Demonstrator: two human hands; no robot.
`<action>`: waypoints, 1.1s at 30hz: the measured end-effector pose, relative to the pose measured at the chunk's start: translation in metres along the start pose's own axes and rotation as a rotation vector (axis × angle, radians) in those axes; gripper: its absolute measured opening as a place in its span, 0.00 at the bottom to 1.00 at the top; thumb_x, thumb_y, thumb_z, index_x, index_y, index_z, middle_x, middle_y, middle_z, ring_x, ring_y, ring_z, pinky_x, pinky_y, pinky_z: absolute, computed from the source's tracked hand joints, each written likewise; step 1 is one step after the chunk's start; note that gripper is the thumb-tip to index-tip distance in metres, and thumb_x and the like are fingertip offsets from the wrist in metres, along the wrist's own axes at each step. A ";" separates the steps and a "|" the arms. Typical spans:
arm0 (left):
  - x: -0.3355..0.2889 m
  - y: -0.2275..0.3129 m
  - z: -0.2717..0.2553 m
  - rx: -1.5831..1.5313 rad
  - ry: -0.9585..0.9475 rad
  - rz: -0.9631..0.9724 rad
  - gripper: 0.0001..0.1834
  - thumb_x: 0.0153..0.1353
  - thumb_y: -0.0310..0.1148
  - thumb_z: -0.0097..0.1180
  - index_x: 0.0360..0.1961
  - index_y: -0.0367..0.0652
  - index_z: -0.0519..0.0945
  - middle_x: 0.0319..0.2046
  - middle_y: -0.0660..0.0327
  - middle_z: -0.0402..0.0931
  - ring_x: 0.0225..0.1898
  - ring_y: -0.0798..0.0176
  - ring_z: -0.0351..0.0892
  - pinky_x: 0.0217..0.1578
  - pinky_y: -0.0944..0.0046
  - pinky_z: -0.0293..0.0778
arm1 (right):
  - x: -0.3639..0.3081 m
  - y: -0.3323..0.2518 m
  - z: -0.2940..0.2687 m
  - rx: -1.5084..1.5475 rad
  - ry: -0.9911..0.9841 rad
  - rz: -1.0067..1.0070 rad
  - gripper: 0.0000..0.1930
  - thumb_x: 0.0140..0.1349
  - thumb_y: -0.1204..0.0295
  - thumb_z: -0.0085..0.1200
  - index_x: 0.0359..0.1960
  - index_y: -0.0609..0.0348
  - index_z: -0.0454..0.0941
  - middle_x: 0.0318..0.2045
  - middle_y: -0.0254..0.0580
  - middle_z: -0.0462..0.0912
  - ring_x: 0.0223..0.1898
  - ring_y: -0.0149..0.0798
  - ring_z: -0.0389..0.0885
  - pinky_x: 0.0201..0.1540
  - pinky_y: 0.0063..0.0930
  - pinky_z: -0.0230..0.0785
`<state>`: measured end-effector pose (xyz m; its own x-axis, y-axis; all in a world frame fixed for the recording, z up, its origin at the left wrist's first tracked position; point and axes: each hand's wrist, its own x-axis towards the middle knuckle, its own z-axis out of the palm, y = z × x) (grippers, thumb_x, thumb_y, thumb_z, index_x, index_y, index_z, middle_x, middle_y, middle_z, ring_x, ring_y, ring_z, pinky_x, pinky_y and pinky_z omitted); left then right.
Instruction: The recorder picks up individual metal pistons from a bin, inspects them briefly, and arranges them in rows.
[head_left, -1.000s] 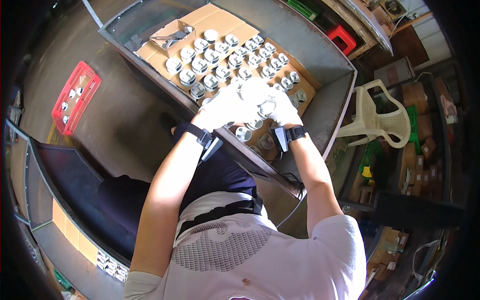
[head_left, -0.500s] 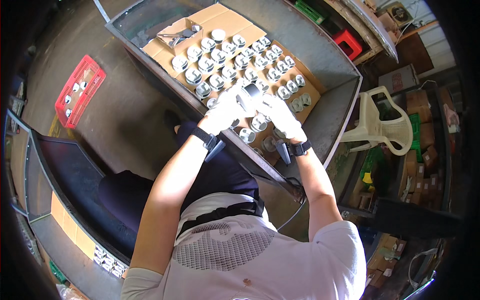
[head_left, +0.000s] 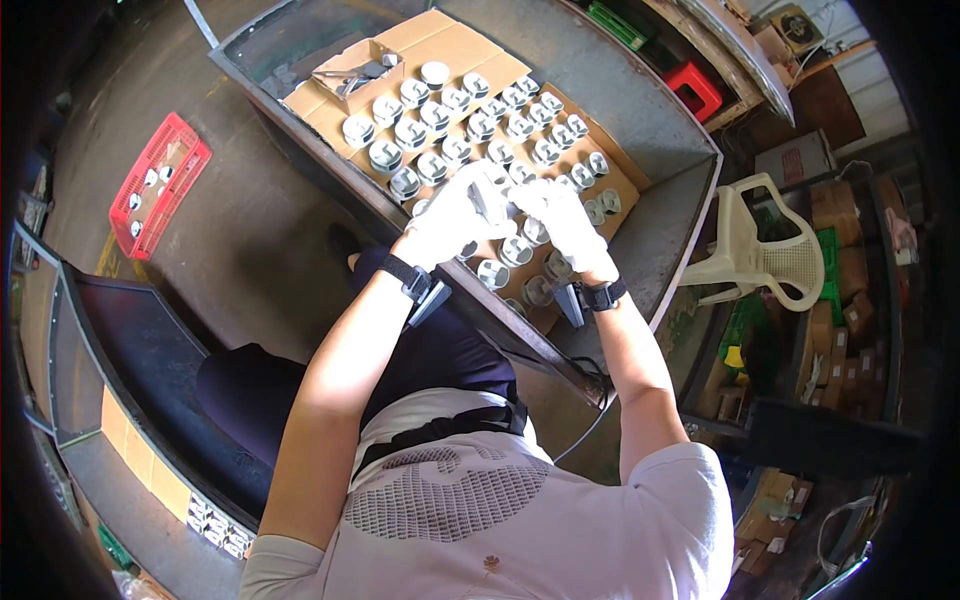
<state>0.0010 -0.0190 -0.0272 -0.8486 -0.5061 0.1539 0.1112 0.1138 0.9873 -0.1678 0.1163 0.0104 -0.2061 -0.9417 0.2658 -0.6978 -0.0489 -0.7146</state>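
Note:
A white glove covers my left hand (head_left: 447,222), which is closed around a grey metal piston (head_left: 487,198) above the near side of the bench. Close to the piston's right side is my right hand (head_left: 563,222), also gloved in white. Its fingers are curled together, and glare hides whether they pinch anything. Beneath and beyond both hands, several silvery pistons (head_left: 386,156) stand in rows on a cardboard sheet (head_left: 450,38). A small cardboard box (head_left: 352,92) with dark tools in it sits at the far left of that sheet.
The metal bench (head_left: 655,215) has raised walls around the pistons. On the floor at left lies a red plastic basket (head_left: 147,232) with a few parts inside. A cream plastic chair (head_left: 745,255) stands at right, near shelves of boxes. Another metal bench (head_left: 150,505) is at lower left.
The piston in my left hand has turned, so its dark round side no longer faces up. My right hand has shifted slightly to the right and its fingers have curled in.

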 end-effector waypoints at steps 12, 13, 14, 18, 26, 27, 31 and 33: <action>-0.001 0.007 -0.003 0.630 0.080 0.173 0.33 0.55 0.35 0.69 0.61 0.39 0.72 0.56 0.55 0.77 0.55 0.60 0.77 0.55 0.57 0.73 | 0.012 -0.028 -0.014 0.282 0.112 0.302 0.18 0.71 0.67 0.46 0.56 0.61 0.80 0.48 0.45 0.85 0.46 0.39 0.81 0.52 0.32 0.72; 0.002 0.001 -0.005 0.401 0.051 0.125 0.35 0.51 0.33 0.73 0.59 0.38 0.71 0.56 0.55 0.76 0.55 0.60 0.76 0.55 0.58 0.73 | 0.011 -0.024 -0.018 0.172 0.132 0.198 0.18 0.73 0.63 0.47 0.54 0.61 0.80 0.44 0.34 0.84 0.42 0.26 0.77 0.46 0.22 0.69; 0.003 -0.005 -0.007 0.171 0.021 0.076 0.38 0.46 0.30 0.76 0.58 0.38 0.69 0.56 0.55 0.75 0.56 0.60 0.75 0.56 0.59 0.74 | 0.010 -0.024 -0.020 0.174 0.130 0.196 0.18 0.73 0.63 0.47 0.54 0.61 0.80 0.44 0.34 0.84 0.42 0.26 0.77 0.46 0.22 0.69; -0.001 0.006 -0.004 -0.296 -0.058 0.005 0.23 0.63 0.30 0.63 0.57 0.40 0.71 0.55 0.61 0.79 0.56 0.66 0.77 0.60 0.60 0.68 | 0.004 -0.036 -0.030 0.359 0.168 0.386 0.18 0.73 0.62 0.48 0.54 0.62 0.81 0.43 0.33 0.84 0.40 0.26 0.77 0.44 0.21 0.69; -0.004 0.033 -0.003 -0.318 -0.023 -0.002 0.26 0.59 0.25 0.65 0.57 0.39 0.69 0.54 0.57 0.79 0.53 0.64 0.79 0.55 0.63 0.75 | 0.004 -0.020 -0.021 0.317 0.143 0.258 0.16 0.72 0.64 0.52 0.50 0.62 0.83 0.37 0.29 0.82 0.35 0.24 0.74 0.41 0.21 0.68; -0.005 0.036 -0.003 -0.314 -0.025 0.024 0.26 0.58 0.26 0.66 0.57 0.39 0.70 0.53 0.57 0.79 0.52 0.64 0.79 0.55 0.62 0.75 | 0.004 -0.016 -0.017 0.320 0.142 0.258 0.16 0.72 0.64 0.52 0.50 0.62 0.83 0.37 0.29 0.82 0.35 0.24 0.74 0.41 0.21 0.68; 0.001 0.025 0.000 -0.082 0.049 0.077 0.29 0.49 0.19 0.70 0.53 0.34 0.74 0.48 0.57 0.81 0.50 0.65 0.80 0.52 0.64 0.78 | 0.003 0.000 -0.011 0.175 0.070 0.167 0.15 0.71 0.64 0.52 0.49 0.62 0.83 0.37 0.32 0.83 0.37 0.27 0.76 0.43 0.24 0.69; 0.003 0.024 0.000 -0.169 -0.010 0.026 0.33 0.48 0.19 0.70 0.57 0.34 0.71 0.50 0.56 0.80 0.52 0.63 0.80 0.53 0.63 0.78 | 0.003 0.002 -0.009 0.006 0.020 0.061 0.15 0.71 0.64 0.52 0.49 0.62 0.82 0.38 0.34 0.84 0.38 0.29 0.78 0.44 0.26 0.70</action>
<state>0.0012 -0.0174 -0.0036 -0.8496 -0.4958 0.1797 0.2178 -0.0196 0.9758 -0.1762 0.1165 0.0156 -0.2621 -0.9362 0.2343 -0.6793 0.0065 -0.7339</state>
